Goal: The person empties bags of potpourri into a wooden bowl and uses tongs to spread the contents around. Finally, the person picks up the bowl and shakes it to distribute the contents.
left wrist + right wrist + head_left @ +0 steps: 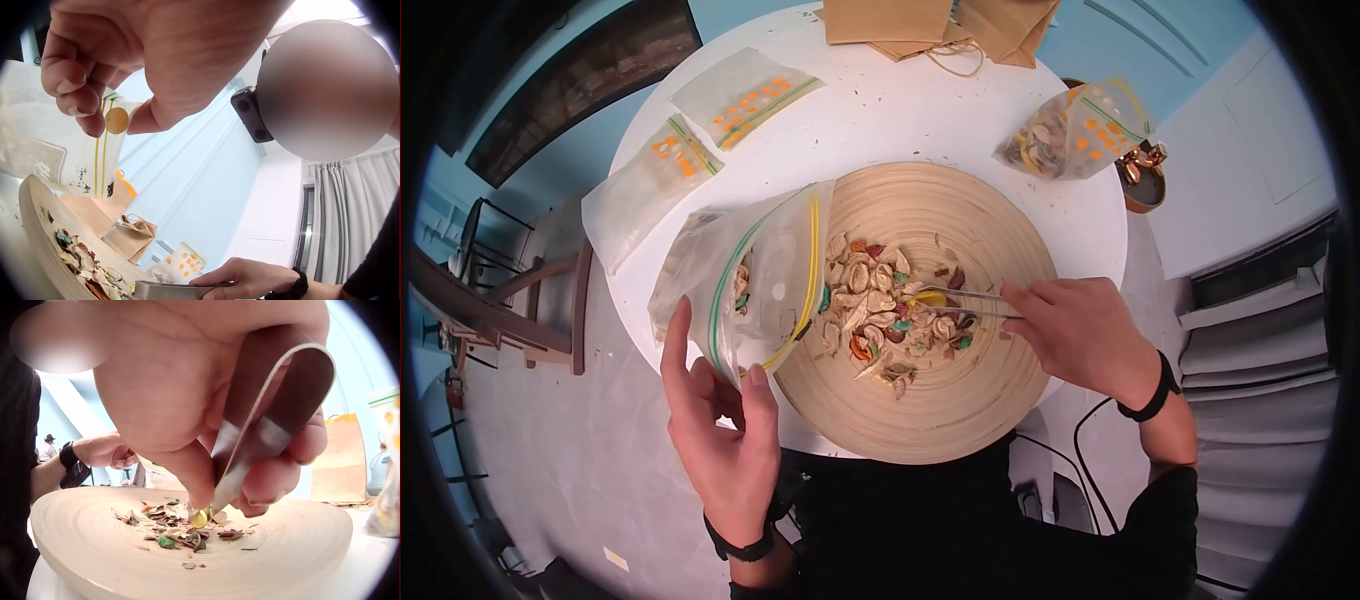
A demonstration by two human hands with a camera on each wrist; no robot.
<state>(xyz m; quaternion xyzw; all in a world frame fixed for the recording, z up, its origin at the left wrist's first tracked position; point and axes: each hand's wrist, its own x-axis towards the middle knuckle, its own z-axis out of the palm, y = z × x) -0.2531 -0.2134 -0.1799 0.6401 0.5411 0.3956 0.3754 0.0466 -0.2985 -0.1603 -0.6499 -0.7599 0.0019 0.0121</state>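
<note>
My left hand pinches the open rim of a clear zip bag between thumb and fingers. The bag leans over the left side of a round wooden plate, its mouth facing the plate, with some dried pieces inside. A pile of dried potpourri, mostly beige with red, green and orange bits, lies on the plate. From the right, my right hand grips metal tweezers. Their tips are at a yellow piece at the right side of the pile.
Two zip bags with orange dots, one behind the other, lie at the back left of the white table. A filled zip bag stands at the back right, beside brown paper bags. Small crumbs dot the tabletop.
</note>
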